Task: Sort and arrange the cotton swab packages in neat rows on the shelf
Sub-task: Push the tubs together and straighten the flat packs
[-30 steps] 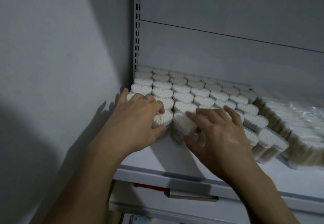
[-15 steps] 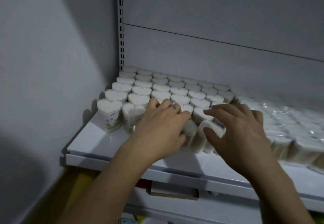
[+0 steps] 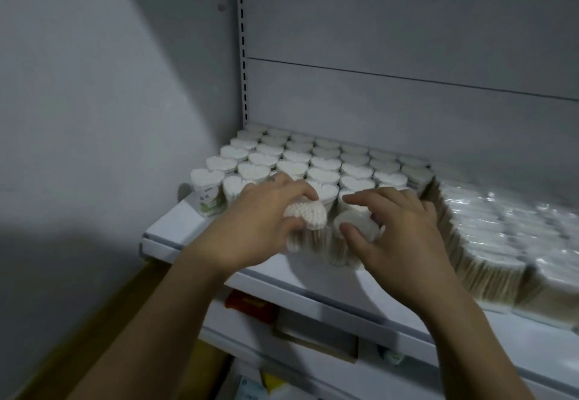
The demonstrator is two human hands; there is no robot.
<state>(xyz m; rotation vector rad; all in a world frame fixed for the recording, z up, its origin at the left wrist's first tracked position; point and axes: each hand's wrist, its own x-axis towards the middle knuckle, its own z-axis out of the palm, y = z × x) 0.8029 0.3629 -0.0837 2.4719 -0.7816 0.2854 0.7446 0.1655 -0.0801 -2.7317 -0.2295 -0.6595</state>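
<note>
1. Head view, the shelf: a white shelf is seen in a corner, bounded on the left by a grey side wall and at the rear by a grey back panel, with a slotted upright rail set between the two.
2. Head view, the task's things: a block of cotton swab packages is stood upright in rows on the left part of the shelf, the white heart-shaped tops facing up. A green-labelled package is placed at the front left corner of the block, near the shelf's edge.
3. Head view, the left hand: its fingers are curled over the top of a heart-shaped package at the front of the block, and the thumb is tucked against the near side, so the package is gripped. The package is tilted slightly toward the camera.
4. Head view, the right hand: a second package, just beside the first, is pinched between the thumb at its near edge and the bent fingers over its far side.
5. Head view, the rest: wrapped swab bundles are laid along the right part of the shelf, touching the block. Below the shelf, a red item and a brown box are seen on a lower level, both blurred.
</note>
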